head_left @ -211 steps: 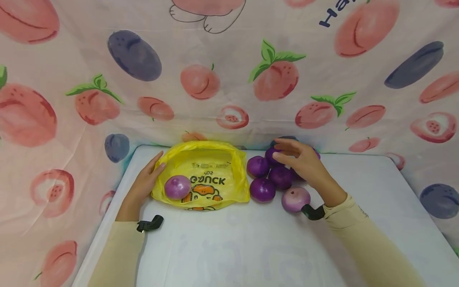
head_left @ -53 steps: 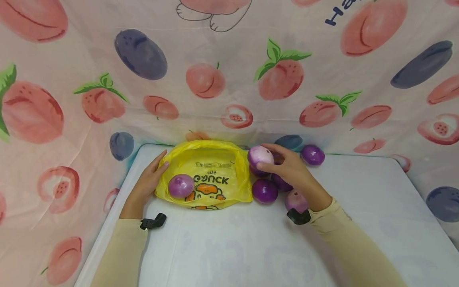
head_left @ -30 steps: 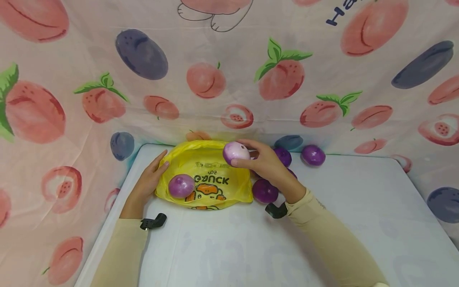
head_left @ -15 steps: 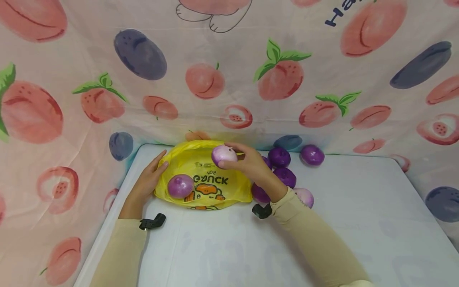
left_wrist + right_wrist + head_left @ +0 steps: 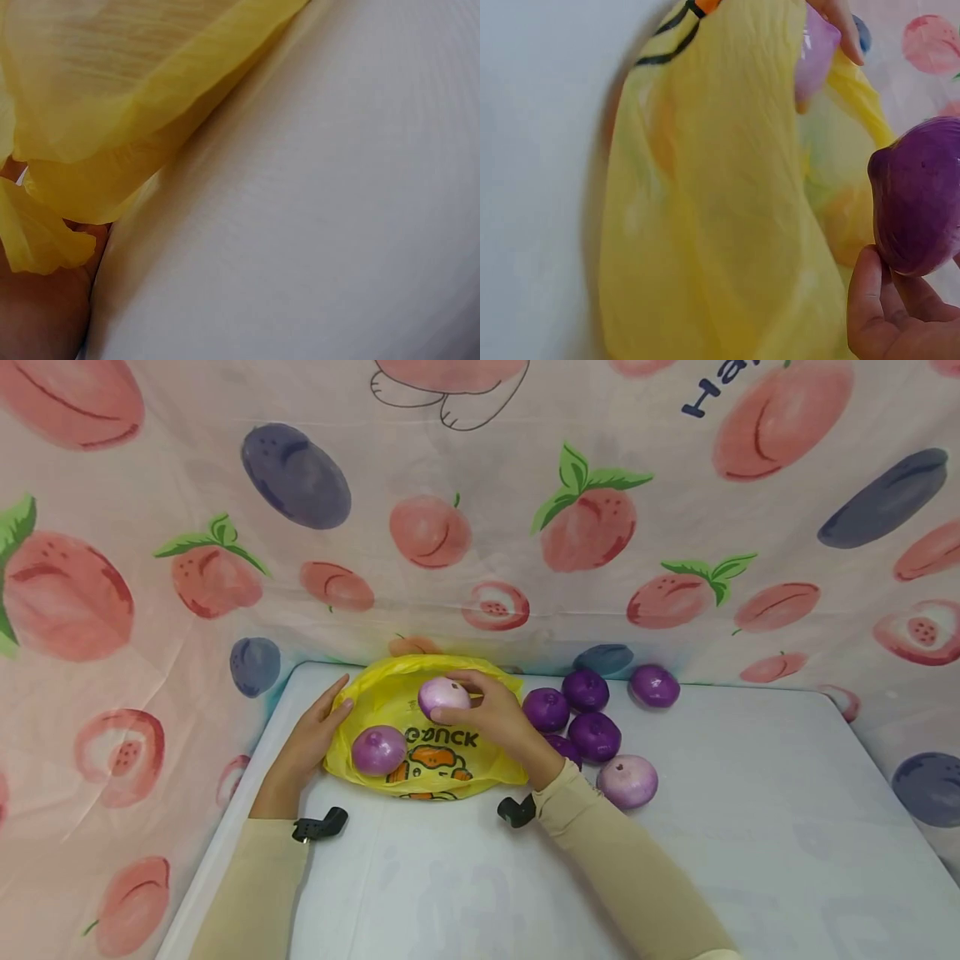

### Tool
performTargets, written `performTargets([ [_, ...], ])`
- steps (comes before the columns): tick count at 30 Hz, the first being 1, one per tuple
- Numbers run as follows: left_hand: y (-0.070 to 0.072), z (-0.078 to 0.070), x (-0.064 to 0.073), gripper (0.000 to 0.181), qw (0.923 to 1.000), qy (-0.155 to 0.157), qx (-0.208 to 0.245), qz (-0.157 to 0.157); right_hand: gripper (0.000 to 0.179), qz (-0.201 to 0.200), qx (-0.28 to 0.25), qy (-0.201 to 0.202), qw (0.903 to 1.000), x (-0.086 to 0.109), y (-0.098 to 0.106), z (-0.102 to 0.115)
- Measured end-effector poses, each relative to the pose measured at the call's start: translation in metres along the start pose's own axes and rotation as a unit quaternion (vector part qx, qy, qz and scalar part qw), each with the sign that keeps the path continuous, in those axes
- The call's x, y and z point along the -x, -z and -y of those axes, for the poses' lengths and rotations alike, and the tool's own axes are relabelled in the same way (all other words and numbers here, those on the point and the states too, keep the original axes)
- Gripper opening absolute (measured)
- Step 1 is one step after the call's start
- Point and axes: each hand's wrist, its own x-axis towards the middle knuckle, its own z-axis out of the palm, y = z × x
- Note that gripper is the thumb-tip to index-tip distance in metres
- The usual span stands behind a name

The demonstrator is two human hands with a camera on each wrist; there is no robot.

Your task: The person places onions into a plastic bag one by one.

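Note:
In the head view my right hand (image 5: 487,710) holds a pale purple onion (image 5: 442,698) between thumb and fingers, over the mouth of a yellow plastic bag (image 5: 498,768). The right wrist view shows this onion (image 5: 919,195) from its darker side, above the fingers (image 5: 866,292). Inside the bag, on its printed duck side, lies another onion (image 5: 379,750). My left hand (image 5: 309,735) grips the bag's left rim, thumb toward the opening. Up close in the left wrist view, a fold of the bag (image 5: 90,165) covers part of that hand.
To the right of the bag, several dark purple onions (image 5: 594,737) sit clustered, one partly behind my right wrist. A paler onion (image 5: 627,781) lies in front of them, and a separate dark onion (image 5: 655,686) stands by the fruit-print cloth backdrop (image 5: 570,610). A white cloth covers the table (image 5: 420,877).
Seven seconds ago my right hand was over the onion group; it has since lifted an onion and carried it left and slightly down over the bag. My left hand has stayed at the rim.

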Motion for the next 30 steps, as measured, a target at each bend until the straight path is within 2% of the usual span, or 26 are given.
performTargets([
  [14, -0.001, -0.001, -0.001, 0.072, 0.9999, 0.003, 0.011, 0.0, 0.062, -0.008, -0.012, 0.005, 0.9999, -0.016, -0.033, -0.006],
  [19, -0.001, -0.001, 0.0, 0.073, 0.9999, 0.005, 0.009, 0.0, 0.064, -0.005, -0.001, 0.0, 1.0, -0.02, -0.042, -0.008],
  [24, -0.001, -0.001, -0.001, 0.074, 0.9999, 0.001, 0.013, 0.002, 0.071, -0.014, 0.013, -0.02, 0.9996, -0.024, -0.052, -0.01],
  [30, -0.002, -0.001, -0.001, 0.073, 0.9998, 0.0, 0.018, 0.002, 0.067, -0.028, 0.008, -0.034, 0.999, -0.029, -0.062, -0.013],
])
